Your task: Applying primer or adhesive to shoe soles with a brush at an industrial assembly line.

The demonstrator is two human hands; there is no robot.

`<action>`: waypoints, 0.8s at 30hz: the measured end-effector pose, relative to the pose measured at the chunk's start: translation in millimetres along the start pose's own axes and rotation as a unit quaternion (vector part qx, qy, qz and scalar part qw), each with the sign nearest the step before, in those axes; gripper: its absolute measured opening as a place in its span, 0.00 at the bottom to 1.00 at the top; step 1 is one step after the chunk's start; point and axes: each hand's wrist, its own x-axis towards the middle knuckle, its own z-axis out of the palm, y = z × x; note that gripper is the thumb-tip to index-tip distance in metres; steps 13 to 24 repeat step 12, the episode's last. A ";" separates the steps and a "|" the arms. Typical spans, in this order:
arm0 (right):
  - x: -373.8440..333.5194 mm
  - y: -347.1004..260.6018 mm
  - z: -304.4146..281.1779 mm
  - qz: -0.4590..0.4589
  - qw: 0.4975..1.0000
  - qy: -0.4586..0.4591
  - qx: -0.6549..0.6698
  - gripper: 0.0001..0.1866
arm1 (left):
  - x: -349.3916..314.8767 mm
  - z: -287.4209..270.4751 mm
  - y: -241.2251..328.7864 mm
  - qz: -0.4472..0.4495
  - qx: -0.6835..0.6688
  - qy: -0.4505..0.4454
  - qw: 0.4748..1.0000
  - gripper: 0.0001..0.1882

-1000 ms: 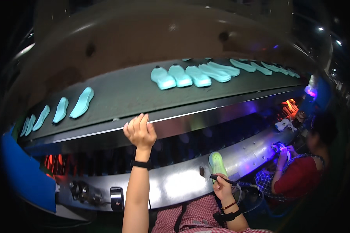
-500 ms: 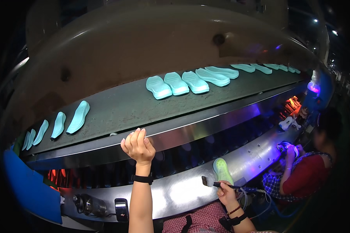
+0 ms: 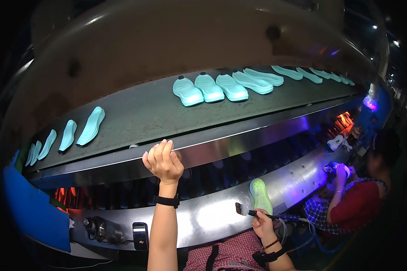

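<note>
My left hand [image 3: 163,159] is raised to the conveyor's metal rail [image 3: 226,143], its fingers together and hooked over the upper edge. In my right hand [image 3: 263,224] is a brush [image 3: 242,209] with a dark handle, its bristles pointing left above the metal worktop. A pale green shoe sole [image 3: 260,196] lies just behind that hand, partly covered by it at the near end. Beyond the rail, on the dark conveyor belt [image 3: 135,122], lie light turquoise shoe soles: a group [image 3: 232,87] right of centre and a slanted one [image 3: 91,126] farther left.
The curved metal worktop [image 3: 221,217] carries a dark bottle [image 3: 105,229] and a phone [image 3: 140,236] at the left. A brown hood [image 3: 176,40] hangs over the belt. Orange heater glow [image 3: 67,198] shows below the rail. At right, a co-worker [image 3: 359,205] handles a shoe under violet light.
The view has shifted slightly, so the belt and its soles sit higher. Both hands keep their places, the left on the rail and the right with the brush.
</note>
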 end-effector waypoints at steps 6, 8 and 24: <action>-4.3 3.3 1.5 0.034 0.996 0.080 -0.009 0.05 | -7.4 -4.2 3.6 -0.007 0.006 -0.005 1.000 0.13; 6.3 9.2 -5.1 0.035 0.997 0.068 -0.007 0.05 | -3.9 0.4 5.5 -0.003 0.004 0.008 1.000 0.13; 12.4 8.3 7.7 0.012 1.000 0.001 -0.006 0.06 | -2.9 -0.7 2.7 0.003 0.010 -0.005 1.000 0.14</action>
